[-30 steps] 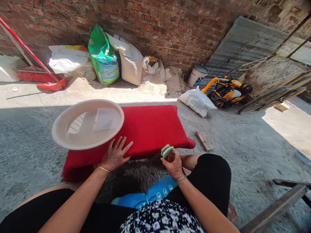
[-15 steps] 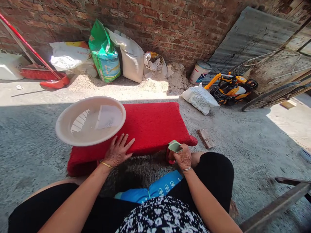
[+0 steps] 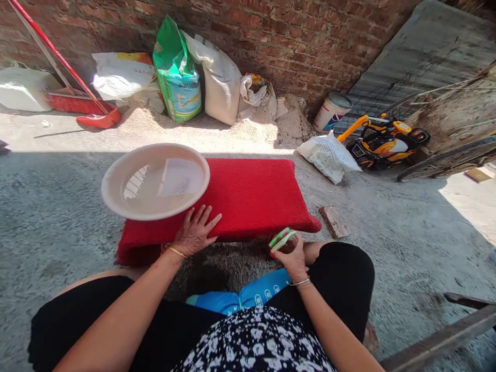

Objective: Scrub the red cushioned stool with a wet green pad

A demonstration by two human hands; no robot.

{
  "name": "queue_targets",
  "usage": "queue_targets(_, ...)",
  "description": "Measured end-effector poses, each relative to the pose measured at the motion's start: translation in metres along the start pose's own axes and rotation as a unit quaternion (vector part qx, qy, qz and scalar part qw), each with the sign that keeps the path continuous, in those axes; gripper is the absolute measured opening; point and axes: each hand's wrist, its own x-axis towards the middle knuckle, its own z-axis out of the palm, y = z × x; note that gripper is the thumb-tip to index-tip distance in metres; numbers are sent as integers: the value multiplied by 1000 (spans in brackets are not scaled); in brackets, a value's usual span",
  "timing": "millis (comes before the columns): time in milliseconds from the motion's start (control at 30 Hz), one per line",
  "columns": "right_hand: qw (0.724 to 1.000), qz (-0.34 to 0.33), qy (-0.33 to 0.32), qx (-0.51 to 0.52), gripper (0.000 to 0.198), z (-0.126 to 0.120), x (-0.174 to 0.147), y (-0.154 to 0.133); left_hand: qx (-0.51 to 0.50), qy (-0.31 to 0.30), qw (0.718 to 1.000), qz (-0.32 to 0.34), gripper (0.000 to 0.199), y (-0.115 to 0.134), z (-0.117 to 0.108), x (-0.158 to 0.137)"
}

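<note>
Brush (image 3: pixel 285 240), gripped in right fingers (image 3: pixel 299 242); red cloth (image 3: pixel 256 191), under spread left fingers (image 3: pixel 213 224); basin (image 3: pixel 155 215), just beyond these; apparent step: readying brush; cloth contact calls for lowering it

There are two hands, one left hand (image 3: pixel 197 235) and one right hand (image 3: pixel 296 259), and two bracelets (image 3: pixel 177 251). One brush (image 3: pixel 282 239), one basin (image 3: pixel 112 192) and one red cloth (image 3: pixel 256 191) show. At least five sacks (image 3: pixel 220 85) can be counted, plus one broom (image 3: pixel 75 103), one dustpan (image 3: pixel 99 120), one bucket (image 3: pixel 329 112), one toy digger (image 3: pixel 387 143) and one brick (image 3: pixel 334 223).
</note>
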Motion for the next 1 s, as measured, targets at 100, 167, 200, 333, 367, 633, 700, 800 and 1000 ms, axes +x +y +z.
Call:
queue_targets(100, 981, -139, -115, -66, 58, 35, -23, -12, 1, -6, 1000, -1, 63, 1, -2, 0)
queue_targets(167, 955, -222, -162, -106, 52, 54, -28, -15, -2, -7, 1000, -1, 62, 1, -3, 0)
queue_targets(200, 945, -247, -176, -121, 49, 62, -29, -15, -4, -8, 1000, -1, 62, 1, -3, 0)
queue_targets(333, 943, -260, -137, -159, 35, 84, -21, -7, -2, -8, 1000, 1, 62, 0, -3, 0)
queue_targets(367, 949, -246, -108, -164, 32, 86, -17, -3, -4, -9, 1000, 1, 62, 0, -2, 0)
queue_targets(633, 984, -91, 74, -137, 38, 47, 20, 30, -14, -2, 1000, -3, 64, -1, 2, -1)
queue_targets(700, 986, -38, 110, -121, 41, 36, 25, 33, -10, -1, 1000, -2, 64, -1, 2, -1)
queue_targets(800, 983, 20, 152, -104, 46, 23, 32, 34, -11, 1, 1000, 1, 63, -1, 1, -1)
queue_targets(1000, 954, 134, 265, -45, 60, -10, 54, 34, 4, 3, 1000, 5, 62, -1, 0, 0)
